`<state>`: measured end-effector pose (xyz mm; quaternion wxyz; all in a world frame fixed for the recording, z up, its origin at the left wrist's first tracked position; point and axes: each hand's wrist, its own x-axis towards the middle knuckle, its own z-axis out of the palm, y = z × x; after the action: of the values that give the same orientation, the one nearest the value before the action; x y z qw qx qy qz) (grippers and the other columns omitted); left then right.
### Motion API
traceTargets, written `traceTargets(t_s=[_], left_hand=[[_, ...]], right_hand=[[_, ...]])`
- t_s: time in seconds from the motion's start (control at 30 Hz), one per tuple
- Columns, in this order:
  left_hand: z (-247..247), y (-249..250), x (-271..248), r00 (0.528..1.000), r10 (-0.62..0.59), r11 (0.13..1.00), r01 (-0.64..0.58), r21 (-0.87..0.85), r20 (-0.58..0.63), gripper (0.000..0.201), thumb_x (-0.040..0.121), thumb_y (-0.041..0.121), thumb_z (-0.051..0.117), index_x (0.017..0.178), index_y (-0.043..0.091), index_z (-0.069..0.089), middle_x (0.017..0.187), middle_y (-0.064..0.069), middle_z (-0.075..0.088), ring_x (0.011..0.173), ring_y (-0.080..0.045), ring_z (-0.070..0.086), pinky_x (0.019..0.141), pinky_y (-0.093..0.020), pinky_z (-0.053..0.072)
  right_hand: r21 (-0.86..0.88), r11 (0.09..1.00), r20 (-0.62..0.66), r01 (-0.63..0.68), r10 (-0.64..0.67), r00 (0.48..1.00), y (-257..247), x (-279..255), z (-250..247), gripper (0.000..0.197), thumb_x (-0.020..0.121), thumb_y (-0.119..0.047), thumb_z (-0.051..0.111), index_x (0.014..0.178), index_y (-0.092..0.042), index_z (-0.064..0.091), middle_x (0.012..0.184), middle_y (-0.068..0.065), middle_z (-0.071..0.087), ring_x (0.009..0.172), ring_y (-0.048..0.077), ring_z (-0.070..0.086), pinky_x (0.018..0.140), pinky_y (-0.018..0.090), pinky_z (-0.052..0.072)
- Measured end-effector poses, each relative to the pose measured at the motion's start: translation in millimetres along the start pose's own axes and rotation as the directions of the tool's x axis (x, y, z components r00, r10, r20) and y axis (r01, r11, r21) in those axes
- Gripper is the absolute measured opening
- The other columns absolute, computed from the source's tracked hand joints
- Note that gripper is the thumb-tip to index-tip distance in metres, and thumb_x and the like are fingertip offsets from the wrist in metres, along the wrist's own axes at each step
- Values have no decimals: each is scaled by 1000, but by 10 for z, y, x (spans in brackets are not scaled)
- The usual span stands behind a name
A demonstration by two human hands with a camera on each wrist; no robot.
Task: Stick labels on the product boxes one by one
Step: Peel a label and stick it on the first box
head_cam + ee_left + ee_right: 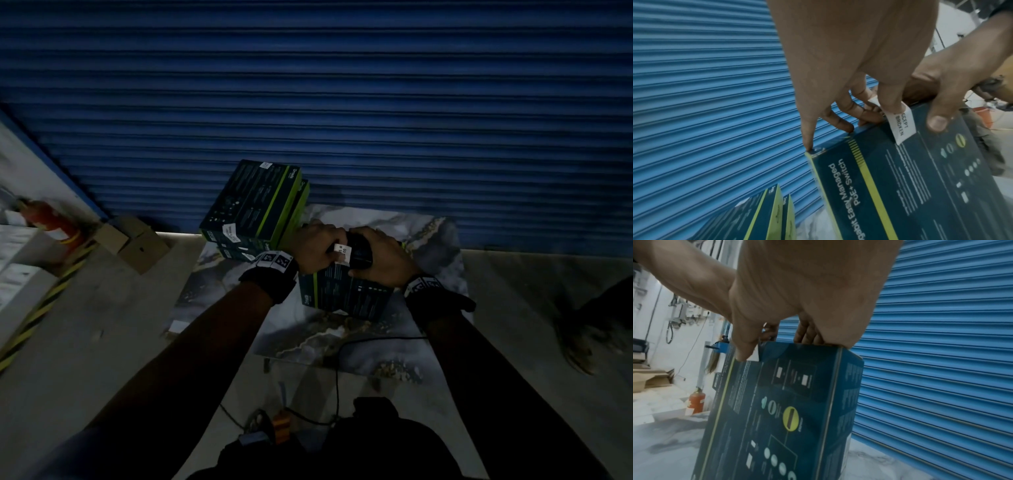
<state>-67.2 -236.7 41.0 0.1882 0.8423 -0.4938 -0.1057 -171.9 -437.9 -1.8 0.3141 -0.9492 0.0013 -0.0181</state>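
A dark teal product box (346,291) with a lime stripe stands tilted on a marbled board (342,342). My left hand (317,248) and right hand (376,260) meet at its top edge. A white printed label (902,126) folds over that edge. The left hand (849,65) holds the label down with its thumb, its fingers curled behind the box (910,186). My right hand (807,288) grips the top of the box (787,410), thumb on the near face, fingers behind. Labelled boxes (253,205) of the same kind are stacked to the left.
A blue roller shutter (342,102) closes off the back. Small cardboard boxes (130,243) and a red fire extinguisher (51,219) stand at the left, near white cartons (20,260). A black cable (337,377) runs over the board's near edge.
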Motion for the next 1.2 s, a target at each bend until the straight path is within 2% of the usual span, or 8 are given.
traceTargets(t_s=[0.17, 0.4, 0.63, 0.93, 1.0, 1.1, 1.2], left_hand=[[-9, 27, 65, 999, -41, 998, 41, 45, 4, 20, 92, 21, 69, 112, 22, 67, 111, -6, 70, 113, -32, 54, 91, -42, 49], [-19, 42, 156, 998, -57, 995, 53, 79, 40, 22, 96, 31, 66, 115, 20, 65, 115, -6, 69, 118, -31, 52, 91, -38, 47], [-34, 73, 221, 997, -52, 994, 45, 101, 64, 19, 98, 27, 63, 115, 18, 63, 114, -7, 69, 116, -32, 50, 95, -44, 46], [-112, 82, 266, 989, -86, 990, 71, 122, 122, 20, 98, 32, 61, 115, 21, 64, 112, -11, 68, 114, -33, 55, 90, -46, 50], [-122, 96, 289, 990, -84, 989, 68, 135, 115, 25, 99, 33, 61, 120, 20, 64, 116, -15, 67, 113, -34, 58, 89, -44, 52], [-110, 113, 330, 991, -90, 983, 71, 171, 102, 32, 100, 32, 62, 127, 14, 63, 124, -17, 64, 115, -33, 60, 88, -33, 48], [-84, 99, 346, 991, -91, 983, 74, 165, 95, 33, 100, 34, 62, 125, 12, 64, 123, -18, 64, 112, -34, 62, 90, -40, 53]], right_hand=[[0, 1000, -15, 9, -9, 1000, -4, 14, -13, 97, 70, -44, 89, 150, -25, 37, 145, 0, 51, 132, 21, 47, 109, 46, 44], [-23, 999, -44, 28, -29, 999, -55, 17, -44, 88, 70, -37, 90, 143, -23, 44, 135, 1, 57, 122, 21, 53, 101, 44, 48], [-17, 999, -90, 38, -39, 995, -36, 35, -19, 77, 71, -39, 88, 136, -25, 48, 126, 0, 60, 116, 22, 57, 94, 46, 50], [-7, 998, -136, 55, -56, 989, 24, 90, 44, 73, 72, -44, 86, 132, -24, 50, 122, 0, 64, 112, 21, 60, 91, 44, 53], [-14, 998, -142, 58, -59, 988, 44, 103, 60, 74, 72, -45, 84, 134, -24, 49, 124, 1, 64, 113, 23, 61, 91, 47, 53], [-16, 998, -162, 59, -61, 985, 61, 121, 88, 74, 73, -42, 85, 135, -19, 52, 125, 6, 65, 113, 27, 62, 90, 49, 54], [-20, 998, -164, 61, -63, 984, 57, 125, 97, 75, 75, -54, 76, 136, -19, 51, 126, 5, 65, 113, 26, 62, 89, 48, 54]])
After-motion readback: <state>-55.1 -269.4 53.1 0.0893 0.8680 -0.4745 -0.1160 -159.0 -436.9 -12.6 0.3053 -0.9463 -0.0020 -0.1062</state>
